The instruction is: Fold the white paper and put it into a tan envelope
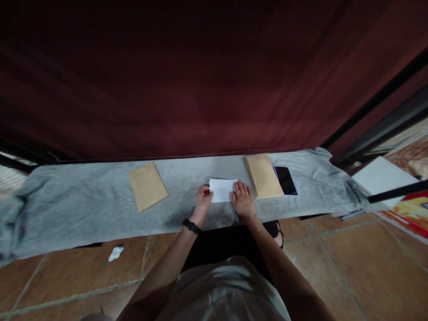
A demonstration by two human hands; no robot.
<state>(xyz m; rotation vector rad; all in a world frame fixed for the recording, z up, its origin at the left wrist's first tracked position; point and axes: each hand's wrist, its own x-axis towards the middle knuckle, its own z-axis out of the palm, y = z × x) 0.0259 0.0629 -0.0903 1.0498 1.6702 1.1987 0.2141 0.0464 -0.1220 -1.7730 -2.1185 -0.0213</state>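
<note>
White paper (222, 190) lies on the cloth-covered worktop (187, 174), between the hands. Left hand (203, 199): closed, pinching the paper's left edge. Right hand (243, 200): open, palm down on the right end. Brown envelope (148, 186): left. Brown stack (264, 175): right, just beside a phone (286, 181). Dark red curtain (200, 98): behind.

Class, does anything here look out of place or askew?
A white scrap lies on the tiled floor at lower left; it looks like dropped litter, away from the white paper on the grey cloth.
</note>
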